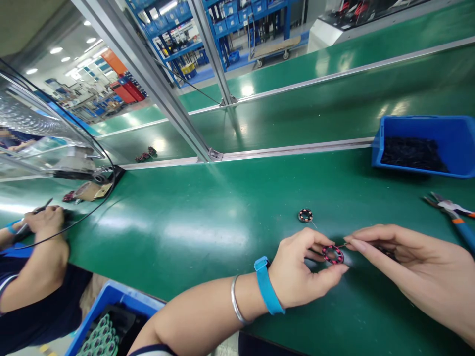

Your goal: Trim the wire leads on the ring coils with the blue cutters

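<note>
A small ring-shaped motor stator (333,254) with reddish windings is held between the thumb and fingers of my left hand (297,269), just above the green bench. A blue strap and a silver bangle circle that wrist. From the right, my right hand (419,269) pinches a thin wire lead (342,245) of the stator between thumb and forefinger. Something dark shows under its curled fingers, too hidden to name. A second stator (306,215) lies on the bench beyond my left hand, with a short wire sticking out.
Pliers (454,212) lie at the right edge. Behind them stands a blue bin (423,170) of dark parts. Metal posts (163,84) rise from the bench's rail. At left, a co-worker's hand (46,220) holds a tool; a blue crate (122,291) sits below the bench edge.
</note>
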Demonstrator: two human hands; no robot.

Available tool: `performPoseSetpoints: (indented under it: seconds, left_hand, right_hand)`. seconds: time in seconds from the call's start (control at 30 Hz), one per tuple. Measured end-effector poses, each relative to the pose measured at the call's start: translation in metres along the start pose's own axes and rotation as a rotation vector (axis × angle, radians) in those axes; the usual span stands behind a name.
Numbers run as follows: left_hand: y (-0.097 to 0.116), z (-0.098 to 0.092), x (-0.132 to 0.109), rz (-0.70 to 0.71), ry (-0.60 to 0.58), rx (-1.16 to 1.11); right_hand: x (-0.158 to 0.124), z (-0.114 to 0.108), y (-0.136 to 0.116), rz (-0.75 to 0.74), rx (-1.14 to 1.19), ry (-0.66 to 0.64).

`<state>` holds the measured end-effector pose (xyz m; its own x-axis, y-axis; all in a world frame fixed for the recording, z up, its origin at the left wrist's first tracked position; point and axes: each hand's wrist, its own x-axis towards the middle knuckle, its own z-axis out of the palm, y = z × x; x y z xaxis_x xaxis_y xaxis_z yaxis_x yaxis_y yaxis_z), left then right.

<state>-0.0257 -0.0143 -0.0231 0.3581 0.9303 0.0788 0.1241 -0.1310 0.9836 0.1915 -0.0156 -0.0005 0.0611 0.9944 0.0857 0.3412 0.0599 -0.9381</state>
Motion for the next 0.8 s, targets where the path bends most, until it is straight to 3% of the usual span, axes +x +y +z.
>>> performPoseSetpoints:
  seconds: [0.13,0.33,0.57,0.8]
  left_hand:
    - [-0.002,0.0,0.0,0.021,-0.005,-0.009]
    - [-0.001,0.0,0.001,0.041,-0.007,0.027]
    - [-0.004,-0.001,-0.001,0.136,0.016,0.06]
    - [-0.005,-0.003,-0.002,0.21,-0.041,0.151]
  right_hand:
    - [-0.002,0.003,0.002,-0.033,-0.026,-0.011]
    - [0.006,-0.011,0.0,-0.198,-0.159,-0.164]
    - [0.011,-0.021,-0.001,-0.753,-0.378,-0.099]
    - [0.01,-0.013,-0.01,-0.722,-0.403,-0.151]
